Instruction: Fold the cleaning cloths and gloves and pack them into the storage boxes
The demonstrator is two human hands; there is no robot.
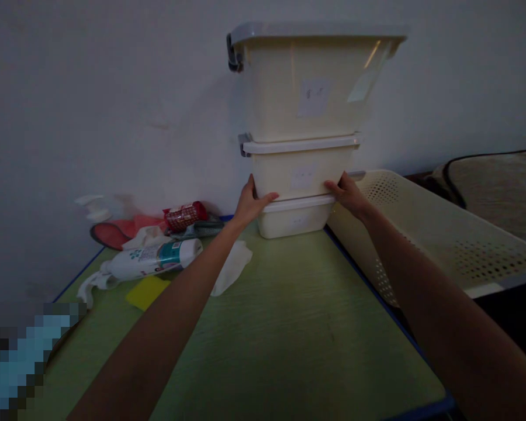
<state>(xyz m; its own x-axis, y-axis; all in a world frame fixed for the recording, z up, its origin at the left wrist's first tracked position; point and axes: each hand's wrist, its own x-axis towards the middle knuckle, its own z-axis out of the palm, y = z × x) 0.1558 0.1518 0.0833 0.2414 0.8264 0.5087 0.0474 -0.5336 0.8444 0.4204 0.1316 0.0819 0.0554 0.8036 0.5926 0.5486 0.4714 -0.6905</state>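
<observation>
Three cream storage boxes with lids and paper labels stand stacked against the wall. My left hand (253,203) grips the left side of the middle box (280,175), thumb across its front near the bottom. On the opposite side my right hand (348,194) holds the same box, thumb also on the front. Above it rests the large top box (276,88), which has a grey latch at its left end. The small bottom box (296,222) sits on the green table (289,327). The fingers behind the middle box are hidden.
On the table's left lie a white spray bottle (144,260), a yellow sponge (146,292), a red packet (184,216), a red cloth (127,229) and white tissue (232,268). A perforated cream basket (425,216) stands along the right edge.
</observation>
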